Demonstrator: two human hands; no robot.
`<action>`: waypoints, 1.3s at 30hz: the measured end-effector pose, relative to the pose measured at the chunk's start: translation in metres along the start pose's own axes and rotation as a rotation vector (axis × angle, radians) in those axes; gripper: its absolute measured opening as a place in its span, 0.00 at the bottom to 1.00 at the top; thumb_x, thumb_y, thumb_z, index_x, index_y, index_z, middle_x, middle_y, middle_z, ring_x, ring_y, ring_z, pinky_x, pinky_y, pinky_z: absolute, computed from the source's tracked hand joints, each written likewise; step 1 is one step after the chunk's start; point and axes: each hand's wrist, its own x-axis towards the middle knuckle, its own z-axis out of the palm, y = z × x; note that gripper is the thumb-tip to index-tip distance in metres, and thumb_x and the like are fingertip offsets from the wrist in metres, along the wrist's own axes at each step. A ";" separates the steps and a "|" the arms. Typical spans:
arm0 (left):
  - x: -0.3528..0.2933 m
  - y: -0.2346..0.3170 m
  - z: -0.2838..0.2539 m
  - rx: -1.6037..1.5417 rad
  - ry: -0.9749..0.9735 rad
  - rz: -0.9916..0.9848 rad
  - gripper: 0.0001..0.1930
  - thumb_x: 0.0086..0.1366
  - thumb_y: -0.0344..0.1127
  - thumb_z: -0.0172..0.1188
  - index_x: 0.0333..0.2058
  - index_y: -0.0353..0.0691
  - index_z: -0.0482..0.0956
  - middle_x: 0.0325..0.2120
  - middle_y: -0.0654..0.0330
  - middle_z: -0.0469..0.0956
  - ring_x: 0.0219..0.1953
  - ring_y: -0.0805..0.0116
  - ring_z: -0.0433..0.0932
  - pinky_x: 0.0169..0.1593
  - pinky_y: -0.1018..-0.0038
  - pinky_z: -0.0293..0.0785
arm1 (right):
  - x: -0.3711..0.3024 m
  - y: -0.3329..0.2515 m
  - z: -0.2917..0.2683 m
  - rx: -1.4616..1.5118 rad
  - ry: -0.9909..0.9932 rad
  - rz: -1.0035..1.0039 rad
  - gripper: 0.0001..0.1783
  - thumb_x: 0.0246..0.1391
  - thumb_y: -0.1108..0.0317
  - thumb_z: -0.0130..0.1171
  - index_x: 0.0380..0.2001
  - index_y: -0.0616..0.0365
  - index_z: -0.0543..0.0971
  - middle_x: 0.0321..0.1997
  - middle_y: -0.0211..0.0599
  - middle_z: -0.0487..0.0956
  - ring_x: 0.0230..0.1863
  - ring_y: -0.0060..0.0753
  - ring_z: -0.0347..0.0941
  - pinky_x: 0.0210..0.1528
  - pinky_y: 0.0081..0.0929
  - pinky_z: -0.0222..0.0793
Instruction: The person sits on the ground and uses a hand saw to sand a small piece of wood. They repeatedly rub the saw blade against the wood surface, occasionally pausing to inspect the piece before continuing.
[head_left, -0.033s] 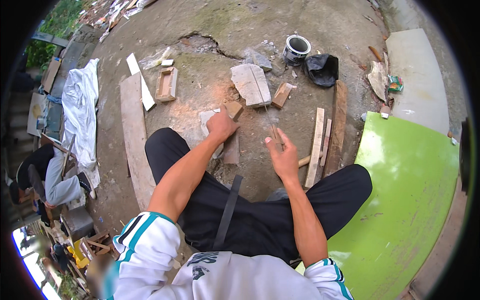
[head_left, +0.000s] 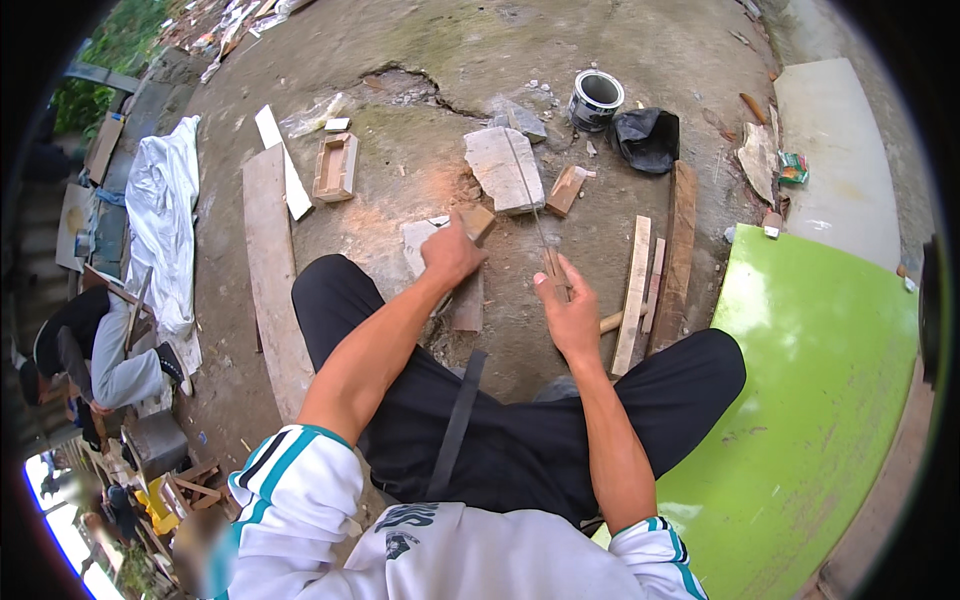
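My left hand (head_left: 452,253) is closed round a small brown wooden block (head_left: 476,222), whose far end sticks out past the fingers. Under that hand lie a pale flat piece (head_left: 420,243) and a short board (head_left: 468,303). In my right hand (head_left: 570,308) is a thin, long metal tool with a wooden handle (head_left: 556,272), pinched between thumb and fingers. Its narrow shaft points away from me across a flat grey stone (head_left: 503,170); its exact kind is unclear. A round wooden handle (head_left: 609,323) shows beside my right hand, its other end hidden.
Wooden strips (head_left: 632,290) and a dark plank (head_left: 676,255) lie on the right, near a green panel (head_left: 820,400). Beyond are a paint can (head_left: 597,98) and black bag (head_left: 645,138). A long board (head_left: 270,260) and wooden box (head_left: 335,167) lie left. Another person (head_left: 110,345) crouches far left.
My left hand and the wooden block have shifted slightly to the right. My right hand and its thin tool hold nearly the same place.
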 end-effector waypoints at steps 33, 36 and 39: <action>0.038 -0.057 0.012 0.159 -0.025 0.447 0.26 0.64 0.53 0.59 0.53 0.40 0.74 0.48 0.51 0.77 0.54 0.50 0.76 0.55 0.55 0.74 | -0.021 0.002 -0.003 0.013 -0.112 0.108 0.29 0.66 0.61 0.61 0.62 0.71 0.73 0.58 0.52 0.80 0.58 0.33 0.77 0.61 0.26 0.69; 0.052 -0.055 0.012 -0.062 0.026 0.328 0.25 0.68 0.56 0.52 0.48 0.39 0.77 0.45 0.50 0.78 0.54 0.49 0.76 0.55 0.55 0.73 | -0.019 0.003 -0.001 0.108 -0.131 0.171 0.29 0.66 0.60 0.62 0.62 0.70 0.74 0.56 0.51 0.82 0.55 0.30 0.78 0.59 0.25 0.70; 0.064 -0.040 0.025 -0.127 0.144 -0.022 0.26 0.71 0.55 0.44 0.41 0.38 0.82 0.39 0.43 0.82 0.47 0.42 0.80 0.50 0.51 0.74 | -0.013 0.002 0.014 0.088 -0.113 0.232 0.28 0.67 0.57 0.61 0.62 0.65 0.76 0.55 0.48 0.83 0.53 0.28 0.78 0.57 0.25 0.70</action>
